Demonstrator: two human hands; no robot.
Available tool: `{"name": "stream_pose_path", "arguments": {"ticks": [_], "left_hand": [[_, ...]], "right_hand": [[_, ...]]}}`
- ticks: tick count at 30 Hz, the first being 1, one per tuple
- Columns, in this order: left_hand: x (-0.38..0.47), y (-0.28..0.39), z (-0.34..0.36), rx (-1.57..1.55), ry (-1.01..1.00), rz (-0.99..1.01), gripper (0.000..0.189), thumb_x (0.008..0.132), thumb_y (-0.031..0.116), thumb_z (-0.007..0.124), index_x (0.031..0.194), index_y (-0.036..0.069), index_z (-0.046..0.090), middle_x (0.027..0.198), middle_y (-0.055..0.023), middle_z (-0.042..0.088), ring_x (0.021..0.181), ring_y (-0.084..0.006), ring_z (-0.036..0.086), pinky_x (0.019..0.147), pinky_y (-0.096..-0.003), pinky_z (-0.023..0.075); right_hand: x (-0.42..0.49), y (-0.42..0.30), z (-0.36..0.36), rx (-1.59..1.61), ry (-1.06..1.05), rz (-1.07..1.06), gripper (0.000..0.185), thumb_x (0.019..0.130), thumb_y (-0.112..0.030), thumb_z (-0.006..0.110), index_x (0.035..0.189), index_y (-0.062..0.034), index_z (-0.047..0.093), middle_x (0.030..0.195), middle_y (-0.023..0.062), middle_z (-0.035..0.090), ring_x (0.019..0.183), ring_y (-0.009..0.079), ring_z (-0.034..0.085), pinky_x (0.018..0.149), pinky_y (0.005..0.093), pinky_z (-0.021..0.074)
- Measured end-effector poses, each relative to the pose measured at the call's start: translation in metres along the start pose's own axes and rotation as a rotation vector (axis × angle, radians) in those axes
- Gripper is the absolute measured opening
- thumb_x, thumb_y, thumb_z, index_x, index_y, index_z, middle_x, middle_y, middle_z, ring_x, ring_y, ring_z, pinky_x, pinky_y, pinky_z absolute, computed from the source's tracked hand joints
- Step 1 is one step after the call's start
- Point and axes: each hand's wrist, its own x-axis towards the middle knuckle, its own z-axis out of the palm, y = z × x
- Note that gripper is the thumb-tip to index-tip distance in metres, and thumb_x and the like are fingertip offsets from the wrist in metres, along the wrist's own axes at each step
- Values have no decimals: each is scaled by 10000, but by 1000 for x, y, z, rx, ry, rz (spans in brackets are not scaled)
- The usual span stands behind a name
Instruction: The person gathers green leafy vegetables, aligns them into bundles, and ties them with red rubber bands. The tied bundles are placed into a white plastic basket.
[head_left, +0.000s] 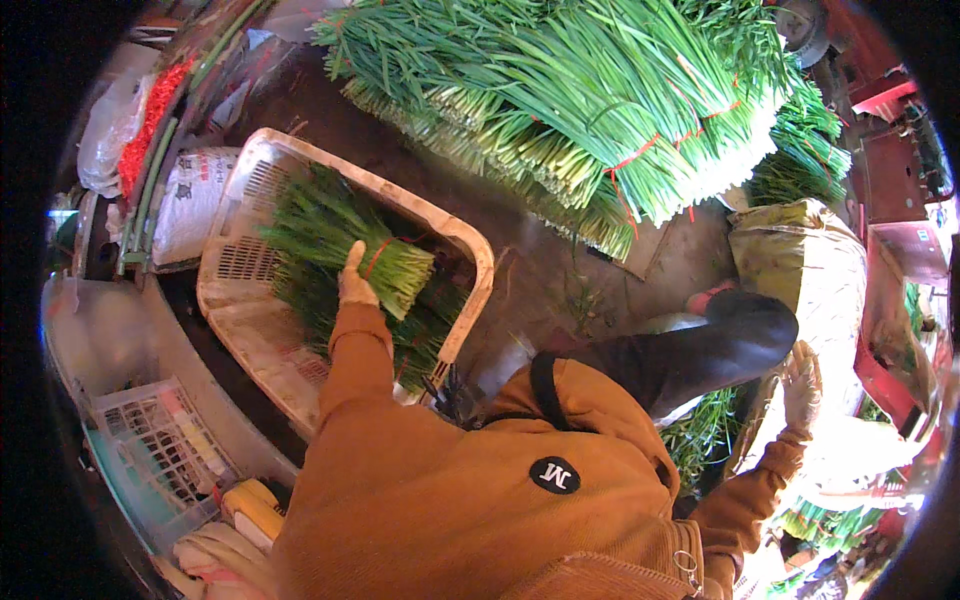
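My left hand (355, 283) grips a bundle of green stalks (397, 274), which look like garlic chives, tied with a red band. Its pale cut ends point right and its leaves left. I hold it inside a dirty white plastic crate (259, 142), above more bundles (300, 315) in shadow. My thumb shows beside the band; the other fingers are hidden under the bundle. Out to the right, my right hand (801, 386) has its fingers extended and nothing visible in it. It is beside a brightly lit pale cover (825, 300); whether it touches is unclear.
A large pile of red-tied green bundles (585, 127) lies ahead, beyond the crate. Left of the crate are a white printed sack (196, 199), red ties (154, 120) and a clear plastic bin (161, 442). My bent leg (697, 345) extends right. Loose leaves (705, 427) lie below it.
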Motion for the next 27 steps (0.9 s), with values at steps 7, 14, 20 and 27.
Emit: {"name": "stream_pose_path", "arguments": {"ticks": [7,14,20,27], "left_hand": [[69,-78,18,-33,149,-141,940,632,438,752,1383,96,304,1432,-141,223,1296,-332,224,1036,-532,218],[99,-110,15,-30,139,-209,897,650,404,743,1379,100,317,1431,-142,228,1293,-338,230,1029,-544,228],[103,-118,1,-19,97,-266,861,666,374,736,1375,104,328,1431,-143,232,1291,-344,236,1022,-554,236],[89,-117,5,28,62,-292,820,685,340,727,1370,108,340,1430,-144,237,1289,-350,243,1015,-565,246]], "right_hand": [[-5,5,0,-56,72,19,639,858,-365,566,1338,-19,324,1343,94,420,1154,208,462,937,324,368],[-12,10,-11,0,18,-11,494,889,-284,532,1295,-36,401,1258,78,502,1085,195,508,918,331,383],[-4,8,9,-70,105,7,427,895,-253,531,1253,-38,439,1162,51,565,951,149,548,807,296,435],[1,19,-7,-121,135,150,434,910,-282,480,1280,-60,434,1239,28,506,1070,155,488,901,300,375]]}}
